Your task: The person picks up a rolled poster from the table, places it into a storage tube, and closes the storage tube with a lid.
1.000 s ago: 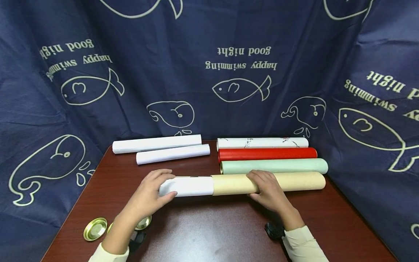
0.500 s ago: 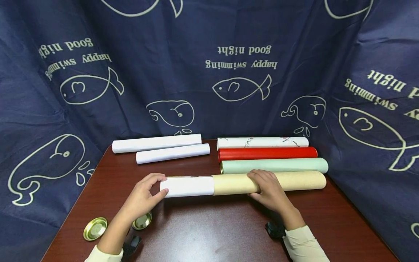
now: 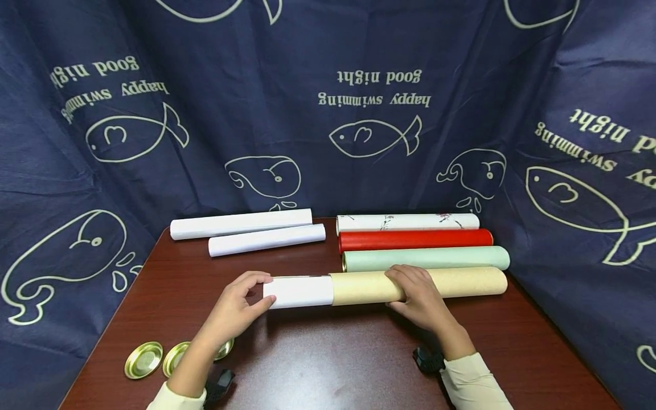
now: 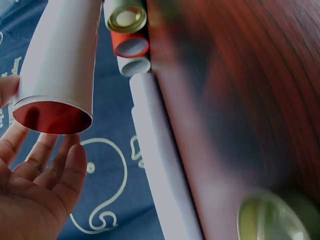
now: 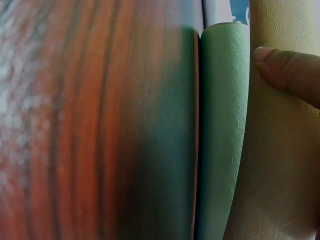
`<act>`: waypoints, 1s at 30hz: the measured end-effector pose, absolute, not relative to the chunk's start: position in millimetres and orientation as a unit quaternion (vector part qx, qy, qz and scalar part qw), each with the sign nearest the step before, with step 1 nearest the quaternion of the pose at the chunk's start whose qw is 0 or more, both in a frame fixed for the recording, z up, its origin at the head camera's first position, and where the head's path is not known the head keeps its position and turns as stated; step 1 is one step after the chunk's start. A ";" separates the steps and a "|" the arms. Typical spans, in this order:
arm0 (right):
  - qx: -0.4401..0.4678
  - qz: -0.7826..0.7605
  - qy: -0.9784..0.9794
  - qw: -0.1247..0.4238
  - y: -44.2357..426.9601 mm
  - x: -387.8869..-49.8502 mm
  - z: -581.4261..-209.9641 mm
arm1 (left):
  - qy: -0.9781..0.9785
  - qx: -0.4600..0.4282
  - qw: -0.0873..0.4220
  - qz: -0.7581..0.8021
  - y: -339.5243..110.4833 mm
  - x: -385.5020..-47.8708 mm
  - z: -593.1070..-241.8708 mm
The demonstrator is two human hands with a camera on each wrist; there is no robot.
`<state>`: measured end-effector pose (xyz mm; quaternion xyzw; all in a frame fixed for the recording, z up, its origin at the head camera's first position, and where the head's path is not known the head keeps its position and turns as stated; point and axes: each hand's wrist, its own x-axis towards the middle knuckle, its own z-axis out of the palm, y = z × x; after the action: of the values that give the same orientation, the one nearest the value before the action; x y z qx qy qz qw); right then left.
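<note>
Left grip (image 3: 238, 306) curved in a wide C, thumb on near side, fingers on far side, tips lightly pinching the outer end of the white roll (image 3: 302, 291). Right grip (image 3: 417, 293) wrapped over the middle of the beige tube (image 3: 353, 288), fingers across the top, thumb on near side, firm hold.

White roll and beige tube lie in one line, left to right, across the middle of the counter (image 3: 328, 364). Roll's right end sits in the tube's left mouth, left part sticks out. Left wrist view: roll's end hollow, red inside.

Just behind the beige tube: green tube (image 3: 425, 258), gold cap (image 4: 125, 18) on its left end. Then red tube (image 3: 410, 240), then floral tube (image 3: 410, 222), white with a dark branch print. All roughly parallel.

Far left: longer paper roll (image 3: 241, 224) at the back, shorter paper roll (image 3: 266, 240) in front, slightly slanted, both white.

Near left: gold lid (image 3: 144, 360), second gold lid (image 3: 176, 359) beside the left forearm, third gold lid (image 3: 224, 349) mostly hidden behind it. Cream sleeves (image 3: 474, 381), black wrist devices (image 3: 429, 360). Behind everything, navy curtain (image 3: 256, 102) with fish and whale outlines, lettering upside down.
</note>
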<state>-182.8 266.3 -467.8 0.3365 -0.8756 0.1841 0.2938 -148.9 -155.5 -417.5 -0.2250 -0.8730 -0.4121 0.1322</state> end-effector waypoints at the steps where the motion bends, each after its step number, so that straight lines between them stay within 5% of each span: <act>1: 0.336 0.184 -0.875 0.294 266.0 -182.8 -467.6 | -0.871 -0.227 0.135 -0.415 -152.5 -149.1 -417.7; 30: 0.337 0.178 -0.877 0.292 261.7 -182.0 -468.6 | -0.800 -0.247 0.069 -0.542 -84.7 -162.0 -438.5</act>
<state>-182.0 261.7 -468.6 0.3375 -0.8770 0.1784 0.2917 -162.0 -84.7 -438.5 -0.2470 -0.8001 -0.5423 0.0685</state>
